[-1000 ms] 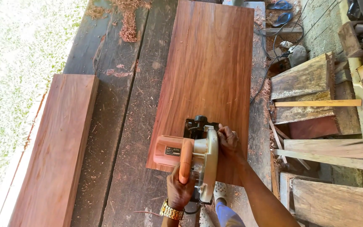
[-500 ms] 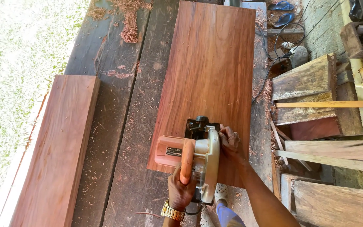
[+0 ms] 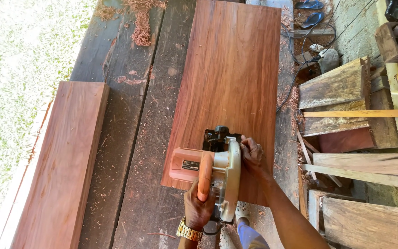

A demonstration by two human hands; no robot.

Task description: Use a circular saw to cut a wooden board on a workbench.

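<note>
A reddish-brown wooden board (image 3: 231,78) lies lengthwise on a dark plank workbench (image 3: 139,138). An orange and cream circular saw (image 3: 208,168) sits on the board's near end. My left hand (image 3: 198,207), with a gold watch on the wrist, grips the saw's orange handle from behind. My right hand (image 3: 252,154) lies against the right side of the cream blade guard, fingers curled over its front edge, above the board's right part. The blade itself is hidden under the guard.
A second reddish plank (image 3: 61,161) lies on the bench's left side beside grass (image 3: 14,92). Sawdust (image 3: 139,27) is piled at the far end. Offcuts and timber (image 3: 346,92) are stacked at the right, with a black cable (image 3: 300,69), blue sandals (image 3: 312,11) and my foot (image 3: 242,212).
</note>
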